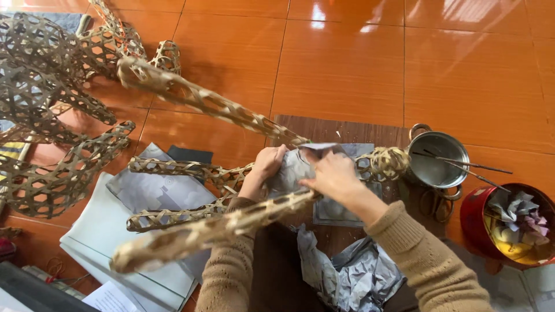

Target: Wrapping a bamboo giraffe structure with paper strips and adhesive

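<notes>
Hands pressing grey paper onto a woven bamboo frame.

Head view: the left hand is curled closed over the grey paper sheet, pinning it against the woven bamboo frame; the right hand lies half-open on the same sheet, fingers bent and pinching its edge. The sheet sits at the frame's middle, over a dark wooden board on the orange tiled floor. Judging by the bare lattice legs all round, only this one patch is covered and most of the frame is left. Crumpled grey paper lies below; a steel pot and red tin stand to the right.
</notes>
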